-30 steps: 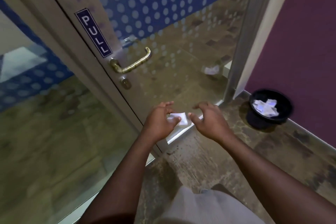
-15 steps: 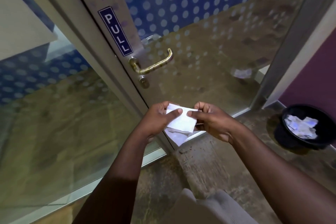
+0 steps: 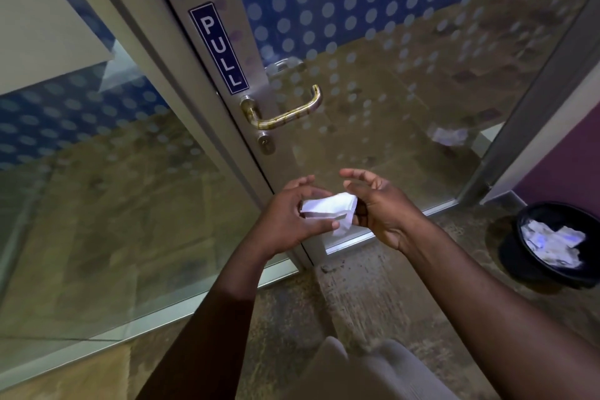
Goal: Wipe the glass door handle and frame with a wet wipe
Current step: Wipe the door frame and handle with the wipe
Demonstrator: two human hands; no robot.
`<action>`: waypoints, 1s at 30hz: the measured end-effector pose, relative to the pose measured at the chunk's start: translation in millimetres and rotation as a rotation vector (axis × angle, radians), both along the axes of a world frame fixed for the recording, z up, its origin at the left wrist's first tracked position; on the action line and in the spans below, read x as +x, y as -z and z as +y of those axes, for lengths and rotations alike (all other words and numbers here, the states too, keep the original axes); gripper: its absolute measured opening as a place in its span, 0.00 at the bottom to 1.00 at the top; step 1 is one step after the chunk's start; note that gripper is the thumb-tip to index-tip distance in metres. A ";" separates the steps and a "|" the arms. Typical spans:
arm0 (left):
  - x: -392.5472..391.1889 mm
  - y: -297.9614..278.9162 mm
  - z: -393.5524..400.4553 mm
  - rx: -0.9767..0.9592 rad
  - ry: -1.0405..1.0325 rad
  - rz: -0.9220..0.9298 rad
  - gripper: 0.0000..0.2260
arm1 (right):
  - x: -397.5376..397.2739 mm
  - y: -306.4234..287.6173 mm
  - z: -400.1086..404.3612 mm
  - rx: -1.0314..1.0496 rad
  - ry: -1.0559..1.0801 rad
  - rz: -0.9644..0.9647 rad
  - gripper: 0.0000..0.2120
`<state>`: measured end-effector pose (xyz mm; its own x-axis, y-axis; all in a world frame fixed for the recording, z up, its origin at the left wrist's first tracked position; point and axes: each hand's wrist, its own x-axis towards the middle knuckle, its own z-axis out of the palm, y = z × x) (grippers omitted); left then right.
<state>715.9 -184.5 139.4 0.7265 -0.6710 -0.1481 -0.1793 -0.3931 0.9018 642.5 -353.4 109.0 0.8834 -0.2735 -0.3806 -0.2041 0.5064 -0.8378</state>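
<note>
Left hand: my left hand (image 3: 285, 217) sat just below the centre of the frame, thumb and fingers curled around the wet wipe (image 3: 328, 209), gripping it from the left side.
Right hand: my right hand (image 3: 378, 208) was right beside it, lower fingers pinching the wipe's right edge, upper fingers spread loose above it.
Wet wipe: white, crumpled and partly folded, it was held between both hands in the air in front of the lower part of the door, touching neither glass nor metal.
Door handle: the brass-coloured door handle (image 3: 285, 117) stood above the hands, centre of the frame, level and untouched, well apart from the wipe.
Lock: a small round keyhole (image 3: 266, 141) sat just under the handle.
Frame: the grey metal door frame (image 3: 181, 52) ran diagonally from the top left down towards my hands, with smudges near its top.
Sign: a blue PULL sign (image 3: 219, 49) was stuck on the frame just above the handle.
Glass: the glass door (image 3: 373, 42) carried a pattern of pale dots.
Bin: a black bin (image 3: 552, 243) with crumpled white paper inside stood on the floor at the right edge.
</note>
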 end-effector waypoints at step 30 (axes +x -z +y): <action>25.1 -5.0 29.0 -0.192 -0.495 0.095 0.05 | 40.0 -15.0 56.0 0.015 -0.030 -0.058 0.18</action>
